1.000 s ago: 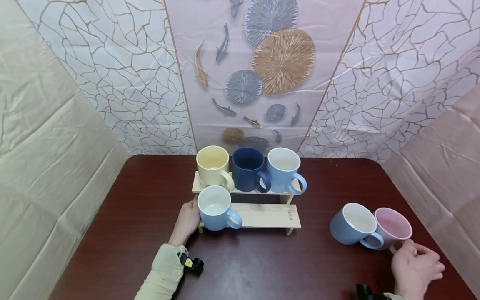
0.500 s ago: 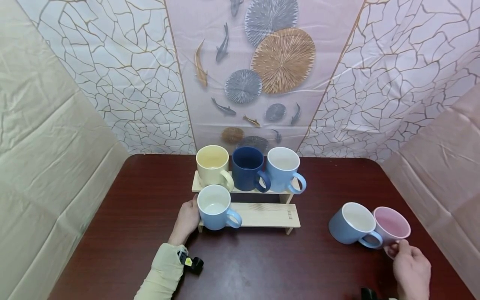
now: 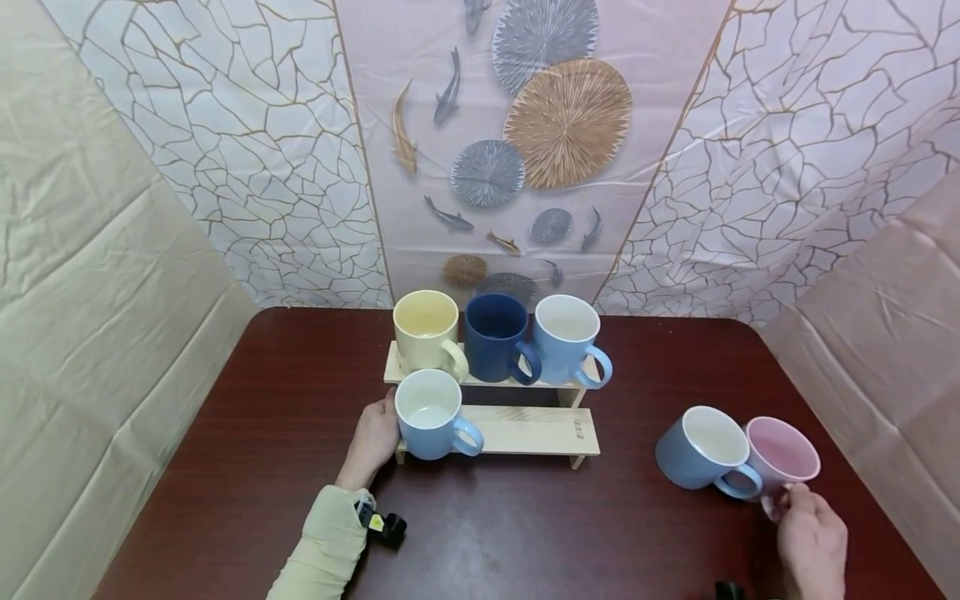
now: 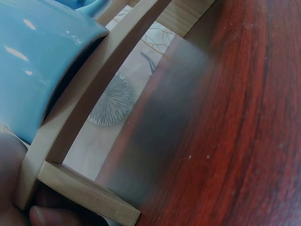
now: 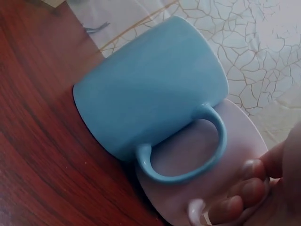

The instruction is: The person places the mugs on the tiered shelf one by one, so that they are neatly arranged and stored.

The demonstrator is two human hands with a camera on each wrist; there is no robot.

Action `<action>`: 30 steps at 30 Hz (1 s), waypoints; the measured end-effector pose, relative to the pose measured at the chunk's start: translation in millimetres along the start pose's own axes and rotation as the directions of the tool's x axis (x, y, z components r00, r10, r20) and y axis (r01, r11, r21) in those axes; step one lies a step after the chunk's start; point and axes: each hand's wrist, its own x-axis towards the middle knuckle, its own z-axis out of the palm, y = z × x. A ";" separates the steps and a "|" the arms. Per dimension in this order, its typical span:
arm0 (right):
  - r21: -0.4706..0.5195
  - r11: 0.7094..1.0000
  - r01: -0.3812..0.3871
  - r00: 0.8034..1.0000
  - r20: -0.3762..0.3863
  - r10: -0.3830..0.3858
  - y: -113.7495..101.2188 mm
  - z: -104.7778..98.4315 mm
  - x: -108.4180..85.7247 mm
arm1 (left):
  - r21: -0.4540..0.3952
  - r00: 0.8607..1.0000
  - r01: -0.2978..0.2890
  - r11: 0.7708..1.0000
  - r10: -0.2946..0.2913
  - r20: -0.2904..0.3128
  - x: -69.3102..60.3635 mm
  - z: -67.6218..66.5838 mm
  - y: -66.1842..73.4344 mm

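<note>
My left hand (image 3: 377, 437) holds the left end of the two-step wooden rack (image 3: 517, 429); in the left wrist view its fingertips (image 4: 47, 216) show under the shelf. Beside that hand a light blue mug (image 3: 427, 437) stands upright on the rack's lower step. At the right, my right hand (image 3: 813, 533) grips the handle (image 5: 195, 212) of a pink mug (image 3: 783, 448), fingers curled at it. Another blue mug (image 3: 690, 458) stands just left of the pink one, its handle (image 5: 218, 146) overlapping the pink side in the right wrist view.
Along the upper step stand a yellow mug (image 3: 422, 346), a dark blue mug (image 3: 491, 346) and a light blue mug (image 3: 558, 354), handles toward the front right. The dark red table (image 3: 585, 525) ends at patterned cloth (image 3: 285, 167) behind and beige cloth at both sides.
My right hand has moved left to the pink mug's handle, and its loosely spread fingers have closed on it. The left hand and the rack have stayed in place.
</note>
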 end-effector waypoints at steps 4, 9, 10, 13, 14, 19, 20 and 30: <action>0.099 0.995 0.006 0.999 -0.040 -0.002 1.2 0.2 -0.9 | 0.008 1.000 -0.002 1.000 0.002 -0.002 0.0 0.3 0.3; 0.186 0.982 0.021 0.995 -0.104 -0.002 0.7 0.1 -3.9 | 0.009 1.000 -0.001 1.000 0.001 0.000 0.5 0.6 -0.8; 0.201 0.979 0.025 0.993 -0.115 -0.002 0.2 0.2 -4.9 | 0.006 1.000 -0.003 1.000 0.003 -0.003 0.5 0.6 -1.1; 0.243 0.969 0.039 0.991 -0.135 -0.006 -1.3 -1.0 -8.3 | -0.007 1.000 -0.004 1.000 0.004 -0.006 0.3 0.7 -1.7; 0.259 0.965 0.039 0.990 -0.138 -0.003 -2.3 -1.6 -9.6 | -0.012 1.000 -0.005 1.000 0.005 -0.007 0.2 0.8 -1.8; 0.346 0.936 0.065 0.985 -0.172 -0.004 -11.7 -5.0 -15.6 | -0.014 1.000 -0.009 1.000 0.008 -0.008 0.6 0.8 -2.3; 0.360 0.930 0.073 0.983 -0.182 -0.007 -14.5 -5.7 -17.0 | -0.011 1.000 -0.007 1.000 0.007 -0.003 0.7 0.6 -2.7; 0.567 0.760 0.319 0.931 -0.337 -0.139 -48.3 -6.8 -36.2 | -0.009 1.000 -0.021 1.000 0.021 -0.015 0.2 0.9 -2.7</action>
